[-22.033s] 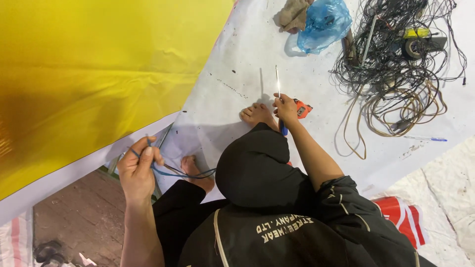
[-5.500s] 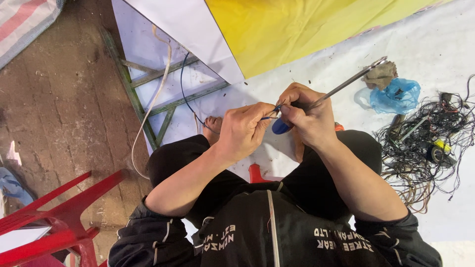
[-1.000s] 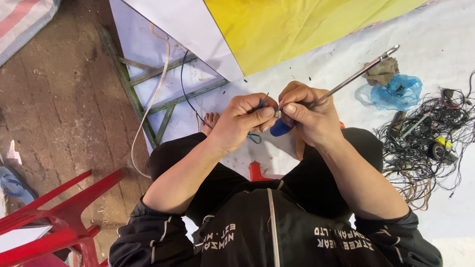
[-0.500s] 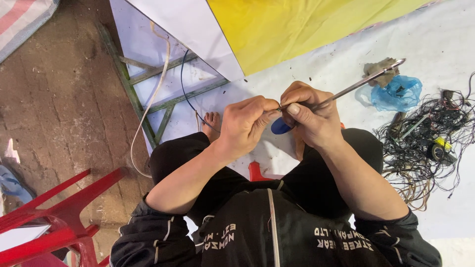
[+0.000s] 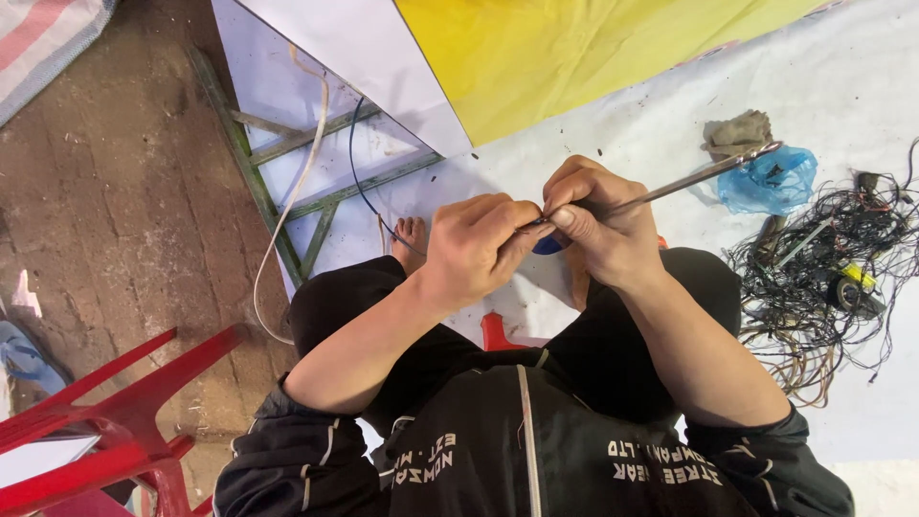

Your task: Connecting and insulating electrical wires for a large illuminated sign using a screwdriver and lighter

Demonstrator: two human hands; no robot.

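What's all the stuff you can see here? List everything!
Long thin metal rod: one, silver, in the right hand.
Thin dark wire: one, runs to the left hand.
White cable: one, over the green metal frame.
Yellow sheet: one, top.
Blue plastic bag: one, right.
Tangle of dark wires: one heap, right.
Red plastic chair: one, bottom left.
Left hand, right hand: two, centre, pinched together.
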